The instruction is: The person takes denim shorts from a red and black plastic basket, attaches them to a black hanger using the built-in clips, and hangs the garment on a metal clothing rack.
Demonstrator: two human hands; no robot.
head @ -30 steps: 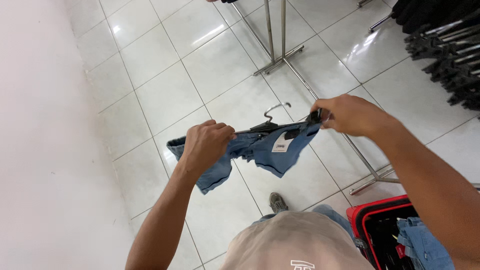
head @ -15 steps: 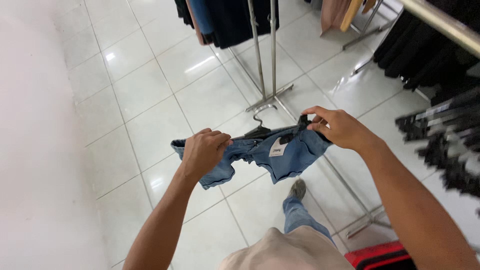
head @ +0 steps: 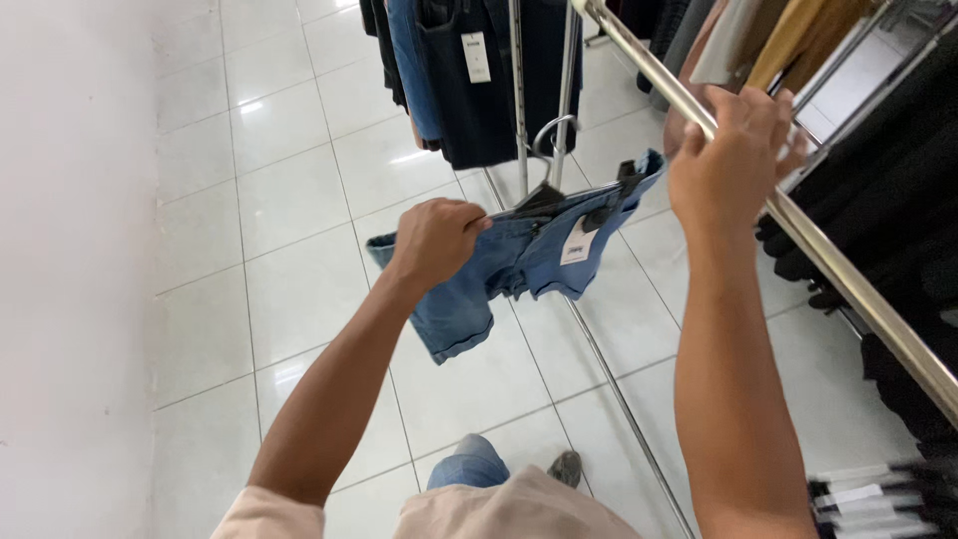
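Both forearms bare, no sleeves reaching past elbow. Left hand [head: 434, 240] and right hand [head: 733, 150] bare: no gloves, rings, watch or wristband visible. Beige short-sleeved top [head: 499, 509] at near edge, sleeve hem showing near left. Blue denim trouser leg [head: 461, 469] below it. Grey-brown shoe [head: 567, 467] on foot, toe rounded.

The floor [head: 299, 250] was made of big, shiny white tiles, and light gleamed on them. A plain white wall [head: 70, 250] stood on the left. A long silver rail [head: 858, 299] ran across the right side. Dark clothes [head: 469, 90] hung from a metal rack [head: 519, 120] farther back.
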